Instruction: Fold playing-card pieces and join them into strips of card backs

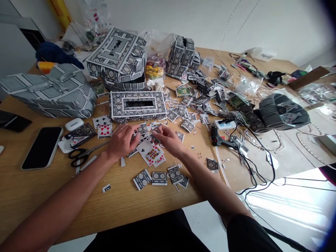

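Observation:
My right hand (169,139) pinches a small folded playing card (155,133) between its thumb and fingers. To its left, my left hand (124,141) is bent over the cards, thumb and forefinger apart; nothing shows in its grip. Loose playing cards (151,154), with kings and clubs face up, lie beneath and between both hands. Nearer me are several folded card pieces (159,177) with grey patterned backs. Just beyond the hands stands a rectangular box made of folded cards (138,113) with a slot in its top.
Scissors (80,155) and a phone (42,147) lie at left. Behind them stand a card-built bag (52,92) and a larger lidded card box (117,52). A glue gun (219,139), with cables, rests at right near a round card basket (283,112). Card scraps cover the back.

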Available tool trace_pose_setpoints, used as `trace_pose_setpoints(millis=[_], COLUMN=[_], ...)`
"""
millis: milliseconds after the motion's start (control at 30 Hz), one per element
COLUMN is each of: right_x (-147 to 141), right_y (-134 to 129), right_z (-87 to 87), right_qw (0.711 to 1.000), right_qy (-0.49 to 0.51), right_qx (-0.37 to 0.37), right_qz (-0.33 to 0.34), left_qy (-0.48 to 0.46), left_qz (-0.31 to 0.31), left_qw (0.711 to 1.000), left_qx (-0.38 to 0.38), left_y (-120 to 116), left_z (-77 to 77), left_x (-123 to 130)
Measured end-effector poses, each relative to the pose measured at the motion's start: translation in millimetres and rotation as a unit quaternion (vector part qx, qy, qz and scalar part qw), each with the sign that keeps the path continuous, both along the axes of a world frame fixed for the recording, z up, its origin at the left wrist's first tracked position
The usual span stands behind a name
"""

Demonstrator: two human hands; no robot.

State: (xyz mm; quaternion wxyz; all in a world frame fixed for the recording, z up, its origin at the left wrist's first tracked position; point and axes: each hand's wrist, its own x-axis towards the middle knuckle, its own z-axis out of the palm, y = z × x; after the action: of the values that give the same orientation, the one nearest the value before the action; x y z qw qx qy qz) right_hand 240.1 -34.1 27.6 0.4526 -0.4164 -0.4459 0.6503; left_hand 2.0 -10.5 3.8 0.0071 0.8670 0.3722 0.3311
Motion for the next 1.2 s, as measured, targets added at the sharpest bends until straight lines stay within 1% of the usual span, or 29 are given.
trace_pose_setpoints(millis=[100,200,300,467,533,600,667,767,867,1033,1100,1200], right_x=[-21,-26,-23,-21,-19,-15,-10,-4,1,6,7,5], right_y=[-9,-14,-20,-24,-23,-20,-16,-12,-9,-6,-6,-7], right_z=[-15.7,-20.9,-20.0,-21.0,-22.7,-23.7,-23.1,-20.1,-18.8,-24.2,-25.2,-24.3], right_qw=[1.000,0.999,0.998,0.996,0.996,0.994,0.990,0.987,0.988,0.985,0.985,0.988], right_qy=[0.019,0.037,0.056,0.067,0.067,0.078,0.091,0.091,0.066,0.022,0.019,0.036], right_qx=[-0.001,-0.003,-0.020,-0.050,-0.062,-0.072,-0.081,-0.091,-0.073,-0.030,-0.025,-0.033], right_qz=[0.003,0.011,0.021,0.028,0.011,-0.027,-0.068,-0.098,-0.117,-0.168,-0.169,-0.145], left_qy=[0.009,0.014,0.021,0.021,0.023,0.025,0.028,0.038,0.052,0.080,0.093,0.099], left_qz=[-0.050,-0.091,-0.103,-0.092,-0.086,-0.084,-0.086,-0.091,-0.097,-0.106,-0.106,-0.102], left_qw=[0.998,0.995,0.994,0.996,0.996,0.996,0.995,0.995,0.993,0.990,0.989,0.988], left_qx=[0.029,0.029,0.022,0.005,-0.013,-0.027,-0.030,-0.030,-0.034,-0.043,-0.047,-0.055], left_y=[-6,-9,-8,-6,-6,-5,-4,-2,-2,0,0,0], left_z=[2.6,3.9,5.1,6.0,5.4,4.5,3.6,2.8,2.9,4.1,4.4,4.6], left_x=[2,3,3,3,3,3,3,3,3,3,4,4])
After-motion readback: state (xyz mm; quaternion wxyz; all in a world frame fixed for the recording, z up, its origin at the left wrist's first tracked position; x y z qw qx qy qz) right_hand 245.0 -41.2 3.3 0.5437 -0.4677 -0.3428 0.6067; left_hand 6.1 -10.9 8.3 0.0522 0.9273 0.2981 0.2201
